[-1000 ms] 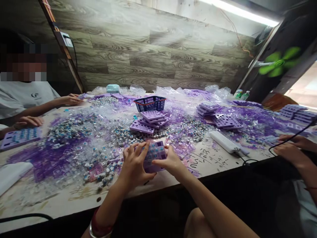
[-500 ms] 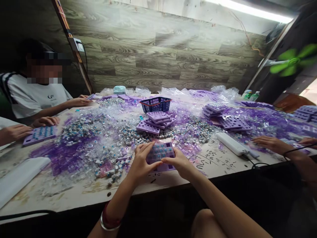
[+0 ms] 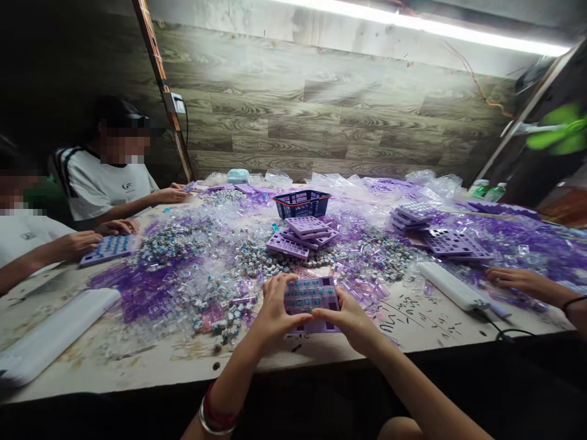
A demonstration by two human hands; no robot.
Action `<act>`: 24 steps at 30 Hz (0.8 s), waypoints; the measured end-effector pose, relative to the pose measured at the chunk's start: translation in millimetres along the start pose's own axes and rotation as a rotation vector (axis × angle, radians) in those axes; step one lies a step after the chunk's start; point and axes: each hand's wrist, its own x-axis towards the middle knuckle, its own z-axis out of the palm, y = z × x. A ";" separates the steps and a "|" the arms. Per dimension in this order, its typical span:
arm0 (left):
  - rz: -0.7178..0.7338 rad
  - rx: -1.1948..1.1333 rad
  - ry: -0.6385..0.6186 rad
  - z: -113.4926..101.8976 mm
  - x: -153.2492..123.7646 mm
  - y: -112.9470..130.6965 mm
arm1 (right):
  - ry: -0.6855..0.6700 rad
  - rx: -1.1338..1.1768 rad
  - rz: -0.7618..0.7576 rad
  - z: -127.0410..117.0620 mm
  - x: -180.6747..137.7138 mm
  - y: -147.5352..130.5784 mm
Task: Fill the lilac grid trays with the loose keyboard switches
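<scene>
Between both hands I hold a purple keyboard plate [image 3: 316, 325], tilted up near the table's front edge. Blue-centred key switches, several under clear square caps, fill rows in its upper part, and dark square openings show at its upper right. My left hand [image 3: 271, 319] grips the left side, fingers at the top left corner. On the right side, my right hand [image 3: 360, 322] is closed round the edge. The two thumbs meet across the plate's front. Just beyond it lie loose key switches [image 3: 257, 260] and a pile of purple plates [image 3: 308, 226].
A dark blue basket [image 3: 302, 205] stands behind the pile. White bar-shaped devices lie at left [image 3: 59, 336] and right [image 3: 452, 286], the right one with a cable. Clear and purple caps [image 3: 156, 293] cover much of the table. Co-workers' hands [image 3: 82, 244] work at left, another [image 3: 518, 278] at right.
My view has turned left and tipped up a little, so the scene sits further right and lower. Both hands keep the same hold on the plate. More of a co-worker shows at left.
</scene>
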 end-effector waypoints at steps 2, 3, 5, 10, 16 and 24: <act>0.011 -0.019 -0.007 -1.0 0.6 -0.1 | 0.034 -0.027 -0.009 -0.1 0.2 1.8; 0.014 -0.024 -0.005 -1.3 1.0 -0.1 | 0.044 -0.031 -0.016 -0.3 0.4 3.0; 0.023 -0.028 -0.002 -1.3 1.5 -0.4 | 0.025 -0.020 -0.029 -1.0 0.9 5.5; 0.061 -0.015 -0.015 0.4 2.8 -2.0 | 0.025 0.036 -0.033 -0.7 -1.4 8.5; 0.096 -0.006 -0.027 1.2 4.6 -2.7 | 0.068 0.021 -0.068 2.5 -7.3 8.4; 0.103 0.015 -0.057 1.4 5.6 -2.0 | 0.039 -0.028 -0.116 -0.5 -11.0 14.1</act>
